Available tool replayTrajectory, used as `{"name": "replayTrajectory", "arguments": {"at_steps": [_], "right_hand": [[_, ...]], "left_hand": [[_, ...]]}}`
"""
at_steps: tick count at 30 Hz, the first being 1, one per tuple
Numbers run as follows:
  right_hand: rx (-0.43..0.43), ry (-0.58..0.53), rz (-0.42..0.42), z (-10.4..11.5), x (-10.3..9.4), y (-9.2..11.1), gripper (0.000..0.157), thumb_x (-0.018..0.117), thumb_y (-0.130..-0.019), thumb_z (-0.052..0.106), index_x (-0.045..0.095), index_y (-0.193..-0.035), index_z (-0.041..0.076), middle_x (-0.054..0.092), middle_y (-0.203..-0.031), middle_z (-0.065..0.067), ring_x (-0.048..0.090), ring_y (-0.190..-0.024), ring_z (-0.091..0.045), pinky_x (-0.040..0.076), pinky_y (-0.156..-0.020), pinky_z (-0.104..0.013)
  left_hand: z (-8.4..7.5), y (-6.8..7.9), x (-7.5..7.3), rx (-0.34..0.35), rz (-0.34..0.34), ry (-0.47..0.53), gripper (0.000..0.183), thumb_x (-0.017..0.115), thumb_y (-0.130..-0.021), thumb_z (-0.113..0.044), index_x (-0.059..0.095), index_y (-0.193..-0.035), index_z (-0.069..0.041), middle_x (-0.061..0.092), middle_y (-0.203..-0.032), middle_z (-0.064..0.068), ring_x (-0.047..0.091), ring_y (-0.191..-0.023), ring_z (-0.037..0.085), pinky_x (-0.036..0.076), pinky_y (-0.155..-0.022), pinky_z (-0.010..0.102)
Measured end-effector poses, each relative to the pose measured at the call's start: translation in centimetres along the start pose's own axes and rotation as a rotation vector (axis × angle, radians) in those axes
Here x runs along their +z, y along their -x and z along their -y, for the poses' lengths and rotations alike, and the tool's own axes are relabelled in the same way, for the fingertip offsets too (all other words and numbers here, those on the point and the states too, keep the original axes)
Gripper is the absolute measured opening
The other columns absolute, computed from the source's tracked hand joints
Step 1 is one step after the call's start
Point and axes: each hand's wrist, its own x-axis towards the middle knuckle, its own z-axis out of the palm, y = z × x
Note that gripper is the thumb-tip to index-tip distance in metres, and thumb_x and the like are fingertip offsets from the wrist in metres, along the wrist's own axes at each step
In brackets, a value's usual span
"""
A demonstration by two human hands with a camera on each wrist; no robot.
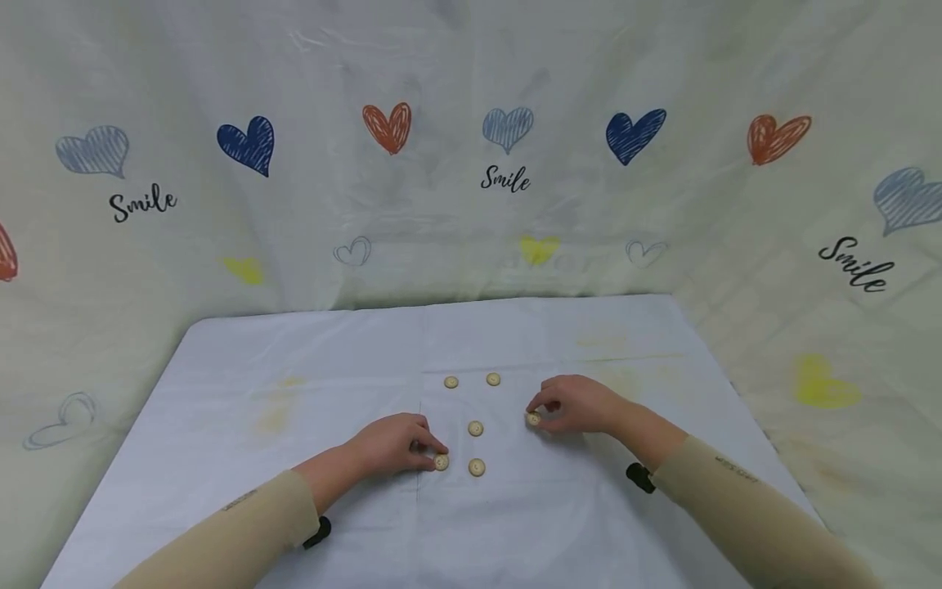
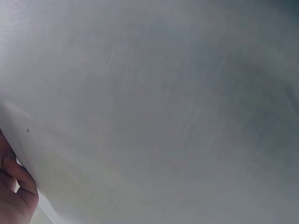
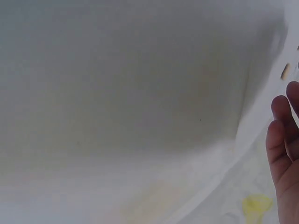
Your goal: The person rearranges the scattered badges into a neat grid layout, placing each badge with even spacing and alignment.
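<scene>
Between thumb and forefinger, my left hand pinches a round beige button just over the white cloth. My right hand pinches a similar button by its edge, farther back and to the right. Two more buttons lie between the hands, a middle button and a nearer button. Behind them, a back left button and a back right button lie side by side. In the wrist views, only parts of the left hand and right hand show at the edges.
A white cloth with yellowish stains and fold lines covers the table. Behind and beside it hangs a pale curtain printed with hearts and "Smile". Small black devices sit under both wrists, one below the right cuff.
</scene>
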Motion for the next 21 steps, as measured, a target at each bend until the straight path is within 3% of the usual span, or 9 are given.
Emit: {"name": "replayTrajectory", "arguments": {"at_steps": [11,21], "right_hand": [[0.141,-0.050,-0.048,-3.4,-1.6,-1.7,0.015,0.073,-0.090,0.028,0.077,-0.104,0.022,0.055,-0.077,0.009,0.049,-0.073,-0.010,0.043,-0.069,-0.031],[0.257,-0.076,-0.009,-4.8,-1.4,-3.7,0.023,0.076,-0.088,0.031,0.077,-0.108,0.020,0.058,-0.079,0.005,0.052,-0.077,-0.014,0.042,-0.072,-0.033]], "left_hand": [[0.2,0.2,0.0,0.024,-0.010,-0.002,0.026,0.079,-0.085,-0.035,0.077,-0.111,-0.035,0.055,-0.086,-0.022,0.049,-0.076,-0.001,0.042,-0.068,0.021],[0.2,0.3,0.0,0.013,-0.006,-0.012,0.025,0.079,-0.085,-0.034,0.078,-0.110,-0.034,0.055,-0.086,-0.022,0.049,-0.076,-0.002,0.043,-0.069,0.021]]}}
